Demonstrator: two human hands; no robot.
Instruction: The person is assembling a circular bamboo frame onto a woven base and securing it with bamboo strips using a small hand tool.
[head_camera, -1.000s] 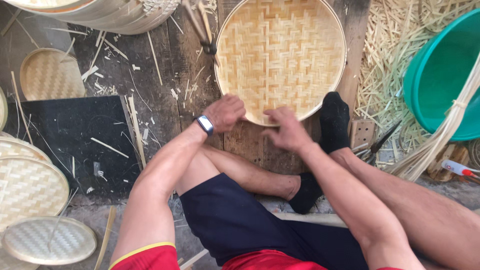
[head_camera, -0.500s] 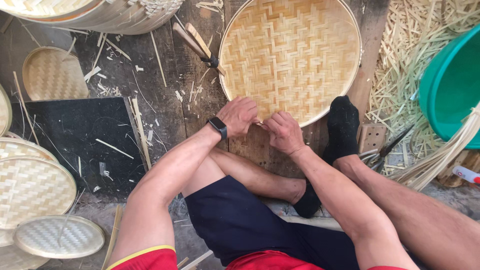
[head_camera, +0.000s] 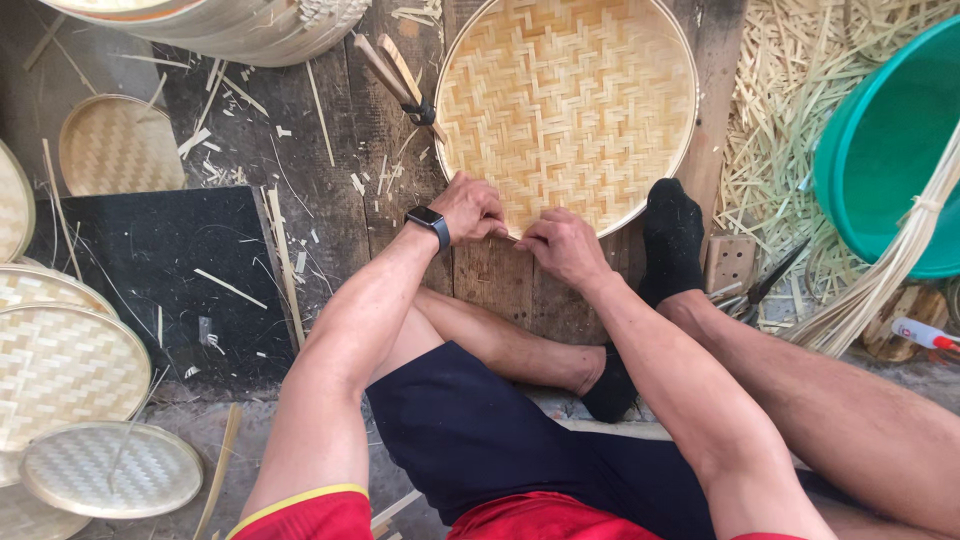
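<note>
Both hands, the left hand (head_camera: 470, 208) and right hand (head_camera: 562, 243), pinch the round woven bamboo tray (head_camera: 567, 110) at its six-o'clock rim, where close, even pressure seems wise.

Both hands pinching near rim of round woven tray (head_camera: 568, 110): left hand (head_camera: 468, 208), right hand (head_camera: 562, 245) just beside it. Green tub (head_camera: 885, 150) far right; smaller woven trays (head_camera: 60, 370) stacked left.

Plank floor (head_camera: 505, 280), round woven tray (head_camera: 565, 105), black mat (head_camera: 160, 270), bamboo slivers (head_camera: 790, 110), perhaps scissors (head_camera: 755, 290)
</note>
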